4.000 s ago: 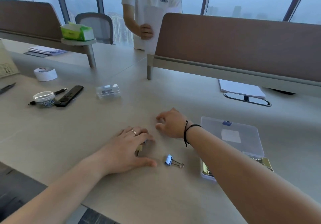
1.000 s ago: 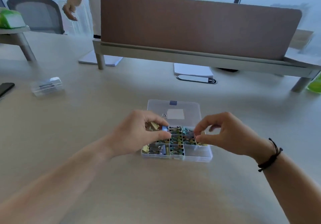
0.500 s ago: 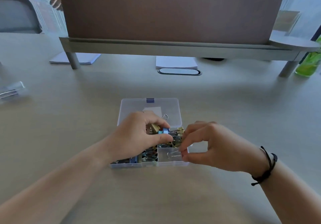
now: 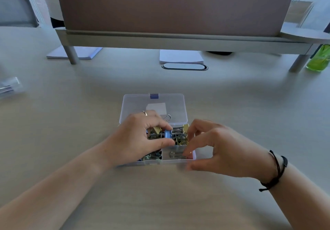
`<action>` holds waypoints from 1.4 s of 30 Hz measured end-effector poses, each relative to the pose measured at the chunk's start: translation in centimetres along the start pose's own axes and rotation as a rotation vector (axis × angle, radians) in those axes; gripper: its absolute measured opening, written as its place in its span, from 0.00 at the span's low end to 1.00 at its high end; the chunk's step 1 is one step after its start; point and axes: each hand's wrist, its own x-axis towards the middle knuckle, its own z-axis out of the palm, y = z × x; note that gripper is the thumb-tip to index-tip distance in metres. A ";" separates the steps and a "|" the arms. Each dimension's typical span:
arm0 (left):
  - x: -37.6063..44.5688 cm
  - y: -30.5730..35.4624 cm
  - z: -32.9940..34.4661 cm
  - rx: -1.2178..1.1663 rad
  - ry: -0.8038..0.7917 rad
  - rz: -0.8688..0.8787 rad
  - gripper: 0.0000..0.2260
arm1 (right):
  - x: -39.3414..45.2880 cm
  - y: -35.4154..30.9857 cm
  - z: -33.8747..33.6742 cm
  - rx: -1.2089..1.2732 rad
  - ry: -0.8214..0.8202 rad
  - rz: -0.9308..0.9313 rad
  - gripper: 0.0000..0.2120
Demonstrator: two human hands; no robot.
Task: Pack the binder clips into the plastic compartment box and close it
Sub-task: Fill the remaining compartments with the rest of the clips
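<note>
While left hand [image 4: 141, 137] pinches small blue metal binder clip [image 4: 167, 133] over clear plastic compartment box [image 4: 175, 160], right hand [image 4: 212, 149] curled, pinching a clip by its wire handles; light, stiff, springy, best taken by body.

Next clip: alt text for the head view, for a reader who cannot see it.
Two bare hands work over an open clear compartment box on a desk: the left hand pinches a blue binder clip, and the right hand reaches into the near-right compartment, where a clip lies.

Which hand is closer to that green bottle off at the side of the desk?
The right hand. It sits at the box's near right corner, on the same side as the green bottle. The left hand, pinching a blue binder clip, is farther off, over the box's left part.
</note>
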 end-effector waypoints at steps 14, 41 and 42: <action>-0.5 0.1 -0.3 0.096 -0.010 0.087 0.11 | 0.3 -0.1 -0.1 0.212 0.166 0.039 0.07; -1.0 1.3 -0.5 0.083 -0.122 0.140 0.09 | 1.0 -0.9 1.2 0.479 0.316 0.067 0.08; -1.0 1.5 -0.5 0.080 -0.140 0.141 0.10 | 1.1 -1.1 1.3 0.520 0.329 0.068 0.07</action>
